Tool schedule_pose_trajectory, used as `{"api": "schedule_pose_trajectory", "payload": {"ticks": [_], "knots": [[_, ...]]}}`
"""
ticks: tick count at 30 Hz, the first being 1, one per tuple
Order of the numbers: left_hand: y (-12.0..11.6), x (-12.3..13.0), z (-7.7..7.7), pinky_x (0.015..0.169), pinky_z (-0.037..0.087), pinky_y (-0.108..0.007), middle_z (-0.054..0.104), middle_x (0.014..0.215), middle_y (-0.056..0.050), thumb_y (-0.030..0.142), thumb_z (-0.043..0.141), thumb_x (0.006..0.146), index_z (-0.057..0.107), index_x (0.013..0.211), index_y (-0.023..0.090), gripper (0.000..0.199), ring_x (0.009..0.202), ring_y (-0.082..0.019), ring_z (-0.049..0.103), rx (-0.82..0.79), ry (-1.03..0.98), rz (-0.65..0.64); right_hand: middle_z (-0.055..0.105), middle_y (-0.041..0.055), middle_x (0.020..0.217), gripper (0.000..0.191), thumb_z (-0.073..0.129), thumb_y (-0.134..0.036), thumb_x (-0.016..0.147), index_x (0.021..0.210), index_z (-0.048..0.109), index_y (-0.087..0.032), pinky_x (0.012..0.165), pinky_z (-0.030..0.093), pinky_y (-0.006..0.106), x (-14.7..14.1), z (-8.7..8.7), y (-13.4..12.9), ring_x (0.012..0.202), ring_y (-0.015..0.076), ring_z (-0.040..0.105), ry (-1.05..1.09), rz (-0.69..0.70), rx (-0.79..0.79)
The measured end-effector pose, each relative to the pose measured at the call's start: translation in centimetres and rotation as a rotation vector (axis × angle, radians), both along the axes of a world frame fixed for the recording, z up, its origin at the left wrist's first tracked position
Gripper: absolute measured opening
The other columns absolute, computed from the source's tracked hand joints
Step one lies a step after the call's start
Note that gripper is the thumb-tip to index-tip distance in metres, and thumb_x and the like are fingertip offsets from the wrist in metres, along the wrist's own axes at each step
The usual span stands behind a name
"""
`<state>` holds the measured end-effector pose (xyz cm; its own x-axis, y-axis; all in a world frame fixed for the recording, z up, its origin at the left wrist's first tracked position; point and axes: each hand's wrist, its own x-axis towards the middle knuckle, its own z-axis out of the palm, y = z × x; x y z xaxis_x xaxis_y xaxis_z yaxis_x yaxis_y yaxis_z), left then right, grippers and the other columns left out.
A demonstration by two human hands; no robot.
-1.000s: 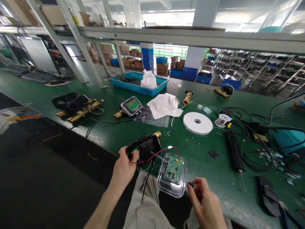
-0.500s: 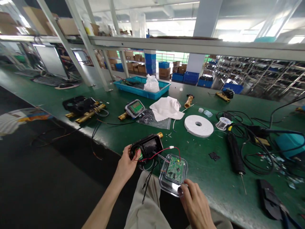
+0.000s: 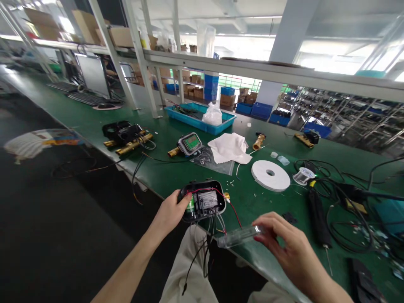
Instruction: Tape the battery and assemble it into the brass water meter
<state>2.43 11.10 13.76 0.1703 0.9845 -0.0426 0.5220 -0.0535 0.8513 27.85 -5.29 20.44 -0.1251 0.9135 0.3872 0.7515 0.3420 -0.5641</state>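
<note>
My left hand (image 3: 172, 213) grips the left end of a black meter housing (image 3: 206, 201), its thumb over a green battery (image 3: 190, 205) inside. The housing's open side faces me at the bench edge, and a brass fitting (image 3: 227, 196) sticks out on its right. In my right hand (image 3: 280, 240), a clear plastic cover (image 3: 240, 236) is pinched at its right end and seen nearly edge-on. Red and grey wires run between the housing and the cover. Black cables (image 3: 205, 256) hang down over my lap. The circuit board in the cover is hardly visible at this angle.
Beyond the housing lie a white cloth (image 3: 230, 147), a white tape roll (image 3: 280, 179) and a finished-looking meter (image 3: 190, 144). A blue tray (image 3: 202, 122) stands at the back. On the right are a solder spool (image 3: 304, 176), a black screwdriver-like tool (image 3: 318, 214) and tangled cables.
My right hand has lifted and turned the cover from board-side up to nearly edge-on, moving right. The housing has tipped so its inside faces me more. The camera view has swung left.
</note>
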Motion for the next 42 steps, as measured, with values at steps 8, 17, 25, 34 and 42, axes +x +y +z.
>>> {"api": "schedule_pose_trajectory", "payload": {"ticks": [8,17,25,34,42], "knots": [[0.0,0.9,0.8,0.057,0.050,-0.029,0.066,0.077,-0.005,0.058,0.054,0.075,0.062,0.089,0.014,0.046,0.067,-0.021,0.061,-0.282,-0.253,-0.126,0.069,0.0022,0.090,0.023,0.063,-0.034,0.081,0.098,0.068,-0.018,0.068,0.047,0.026,-2.0,8.6,11.4,0.074,0.0120,0.059,0.136,0.180,-0.348],[0.5,0.8,1.2,0.047,0.054,-0.032,0.066,0.079,-0.007,0.062,0.060,0.070,0.061,0.097,0.015,0.054,0.067,-0.023,0.063,-0.404,-0.339,-0.163,0.069,0.0018,0.073,0.022,0.066,-0.034,0.077,0.087,0.074,-0.017,0.059,0.043,0.024,-5.6,6.6,20.6,0.060,0.0100,0.054,0.140,0.336,-0.525],[0.7,0.6,0.1,0.048,0.052,-0.029,0.066,0.077,-0.005,0.071,0.056,0.069,0.059,0.100,0.016,0.063,0.062,-0.021,0.063,-0.443,-0.368,-0.162,0.070,0.0029,0.084,0.022,0.064,-0.032,0.077,0.091,0.071,-0.016,0.069,0.048,0.025,-5.7,6.7,19.9,0.073,0.0123,0.061,0.201,0.419,-0.540],[0.0,0.1,1.3,0.057,0.054,-0.032,0.068,0.081,-0.007,0.068,0.058,0.070,0.054,0.109,0.015,0.065,0.067,-0.020,0.063,-0.603,-0.411,-0.204,0.069,0.0019,0.081,0.024,0.067,-0.036,0.075,0.090,0.071,-0.017,0.067,0.047,0.025,-5.5,7.9,17.2,0.071,0.0120,0.060,0.275,0.422,-0.550],[-1.3,-0.6,2.0,0.070,0.055,-0.039,0.069,0.091,-0.012,0.049,0.070,0.066,0.057,0.105,0.014,0.054,0.074,-0.023,0.067,-0.680,-0.620,-0.299,0.068,0.0026,0.079,0.028,0.069,-0.039,0.073,0.089,0.070,-0.016,0.066,0.046,0.028,-5.0,7.6,16.8,0.069,0.0129,0.058,0.275,0.387,-0.497]]}}
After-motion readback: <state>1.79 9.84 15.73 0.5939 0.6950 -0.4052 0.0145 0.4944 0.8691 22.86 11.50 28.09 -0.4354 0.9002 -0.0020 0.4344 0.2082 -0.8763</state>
